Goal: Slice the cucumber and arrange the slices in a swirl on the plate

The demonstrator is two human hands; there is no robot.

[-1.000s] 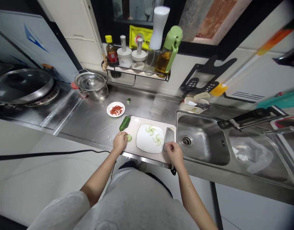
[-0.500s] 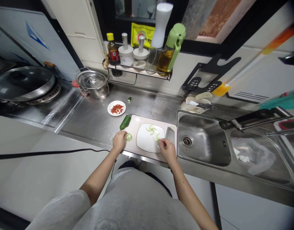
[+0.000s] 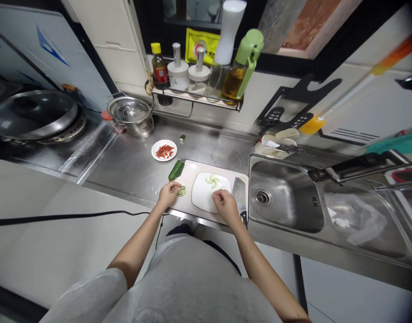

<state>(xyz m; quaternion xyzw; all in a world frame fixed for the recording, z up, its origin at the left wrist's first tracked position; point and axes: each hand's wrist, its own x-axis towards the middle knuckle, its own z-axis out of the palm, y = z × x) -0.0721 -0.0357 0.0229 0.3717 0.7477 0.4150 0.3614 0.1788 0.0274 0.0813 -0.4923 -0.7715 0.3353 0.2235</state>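
A pale cutting board [image 3: 188,172] lies on the steel counter, and a white square plate [image 3: 201,197] with a few cucumber slices [image 3: 212,180] rests on it. My left hand [image 3: 168,194] sits at the board's left edge, fingers curled on a small stack of cucumber slices [image 3: 182,191]. Behind them lies the uncut cucumber piece [image 3: 176,170]. My right hand [image 3: 226,206] hovers over the plate's near right part, fingers bent down; what they pinch is hidden. A cleaver [image 3: 240,197] lies flat on the board beside that hand.
A small dish of red chilli bits [image 3: 164,150] and a cucumber end [image 3: 182,138] lie behind the board. A lidded steel pot [image 3: 131,114] and a wok [image 3: 31,114] stand to the left, a condiment rack [image 3: 195,96] at the wall, the sink [image 3: 283,197] to the right.
My right hand left the cleaver's handle and moved left over the plate. The cleaver now lies on the board. My left hand stayed at the slice stack.
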